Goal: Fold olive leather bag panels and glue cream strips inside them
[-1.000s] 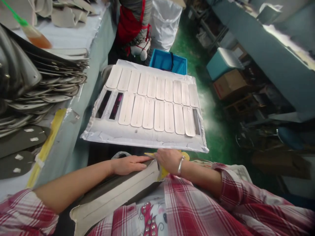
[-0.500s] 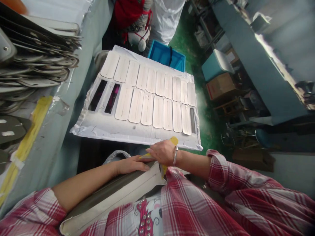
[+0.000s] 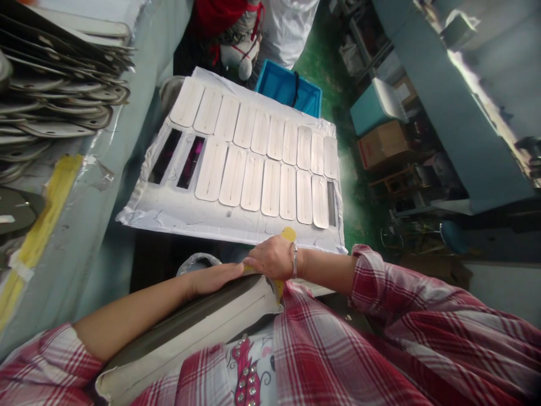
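My left hand [image 3: 217, 277] lies with its fingers stretched out along the top edge of a dark olive-grey panel [image 3: 203, 311] with a pale, seamed side, which rests against my body. Its fingertips meet my right hand [image 3: 273, 257], whose fingers are closed at the panel's right corner. A yellow thing [image 3: 288, 234] with a rounded end sticks out above my right hand, and more yellow shows beneath. My fingers cover its middle, so its kind cannot be told. Beyond my hands is a white-covered board [image 3: 186, 221] bearing two rows of white rounded strips [image 3: 208, 172].
A bench [image 3: 101, 149] on the left carries stacked dark plates [image 3: 63, 84] with pale edges. Behind the board are a blue crate [image 3: 291, 90] and a white sack [image 3: 287, 28]. Cardboard boxes [image 3: 382, 146] stand on the right beside a blue-grey bench side [image 3: 456, 113].
Both hands have moved slightly left, with the yellow thing still in my right hand. A pointed yellowish end, seen earlier beyond my right fingers, is now mostly hidden. The view has shifted slightly.
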Motion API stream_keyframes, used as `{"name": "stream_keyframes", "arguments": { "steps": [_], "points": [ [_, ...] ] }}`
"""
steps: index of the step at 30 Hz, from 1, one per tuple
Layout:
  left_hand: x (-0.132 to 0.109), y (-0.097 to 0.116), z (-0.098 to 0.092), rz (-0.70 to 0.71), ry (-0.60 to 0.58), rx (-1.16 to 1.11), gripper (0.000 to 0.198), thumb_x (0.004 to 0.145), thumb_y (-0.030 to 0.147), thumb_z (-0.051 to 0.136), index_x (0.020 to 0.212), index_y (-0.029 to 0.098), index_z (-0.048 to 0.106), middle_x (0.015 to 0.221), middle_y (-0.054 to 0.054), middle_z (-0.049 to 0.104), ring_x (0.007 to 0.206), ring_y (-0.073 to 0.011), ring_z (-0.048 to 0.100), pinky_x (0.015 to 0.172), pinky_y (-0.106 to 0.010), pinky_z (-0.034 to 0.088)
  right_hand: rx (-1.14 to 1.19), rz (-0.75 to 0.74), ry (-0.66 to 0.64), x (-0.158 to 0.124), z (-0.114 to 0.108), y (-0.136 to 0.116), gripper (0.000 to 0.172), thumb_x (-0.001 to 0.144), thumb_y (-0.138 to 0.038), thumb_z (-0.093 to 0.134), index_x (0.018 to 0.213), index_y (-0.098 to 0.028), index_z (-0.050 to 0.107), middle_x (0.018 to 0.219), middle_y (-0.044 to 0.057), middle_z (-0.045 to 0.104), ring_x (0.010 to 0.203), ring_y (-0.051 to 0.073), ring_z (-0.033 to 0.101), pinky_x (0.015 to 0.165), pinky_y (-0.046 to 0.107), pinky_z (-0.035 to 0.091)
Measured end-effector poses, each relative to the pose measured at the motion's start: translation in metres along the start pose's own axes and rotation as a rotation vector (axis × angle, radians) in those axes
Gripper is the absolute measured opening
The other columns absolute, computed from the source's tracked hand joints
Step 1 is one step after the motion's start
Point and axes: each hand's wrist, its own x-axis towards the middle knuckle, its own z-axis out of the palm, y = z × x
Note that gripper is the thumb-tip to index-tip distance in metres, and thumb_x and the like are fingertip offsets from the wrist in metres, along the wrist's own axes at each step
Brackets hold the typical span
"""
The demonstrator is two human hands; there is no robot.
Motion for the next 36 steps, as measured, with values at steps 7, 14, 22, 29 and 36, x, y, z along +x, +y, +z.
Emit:
{"name": "stream_keyframes", "arguments": {
  "steps": [7,14,22,29,36],
  "points": [
    [-0.002,0.010,0.004,-0.051,0.024,0.240,0.056,0.086,0.059,0.027,0.098,0.019,0.064,0.095,0.000,0.065,0.094,-0.0185,0.057,0.087,-0.023,0.040,-0.019,-0.080,-0.096,0.000,-0.008,-0.004,0.040,0.094,-0.033,0.026,0.084,-0.020,0.062,0.079,0.003,0.065,0.071,0.015,0.058,0.054,0.028,0.031],
    [-0.005,0.012,0.003,-0.032,-0.102,0.181,0.046,0.087,0.052,0.034,0.105,0.021,0.063,0.102,0.001,0.065,0.101,-0.0181,0.055,0.092,-0.023,0.038,0.011,-0.113,-0.117,0.001,-0.001,-0.012,0.043,0.095,-0.034,0.022,0.085,-0.019,0.062,0.082,0.005,0.066,0.074,0.016,0.059,0.056,0.027,0.035],
    [-0.013,0.021,-0.001,-0.157,-0.042,0.305,0.050,0.084,0.057,0.037,0.116,0.024,0.056,0.114,0.003,0.060,0.112,-0.0192,0.049,0.099,-0.024,0.032,-0.016,-0.020,-0.100,0.003,-0.009,-0.024,0.037,0.095,-0.037,0.025,0.096,-0.017,0.056,0.088,0.007,0.064,0.077,0.018,0.060,0.056,0.027,0.039],
    [-0.031,0.052,0.021,-0.260,0.153,0.653,0.062,0.082,0.062,0.036,0.118,0.015,0.054,0.117,-0.008,0.059,0.107,-0.0221,0.052,0.096,-0.028,0.035,-0.092,0.023,0.059,0.002,-0.004,-0.035,0.037,0.095,-0.039,0.023,0.102,-0.017,0.052,0.091,0.009,0.062,0.082,0.021,0.062,0.062,0.030,0.044],
    [-0.034,0.070,0.040,-0.280,0.360,0.378,0.067,0.075,0.070,0.039,0.110,0.017,0.060,0.112,-0.011,0.062,0.105,-0.0239,0.054,0.094,-0.034,0.037,-0.177,-0.079,-0.022,-0.005,-0.019,-0.012,0.030,0.090,-0.027,0.040,0.117,-0.016,0.047,0.104,0.011,0.059,0.087,0.025,0.061,0.066,0.033,0.046]
  ]
}}
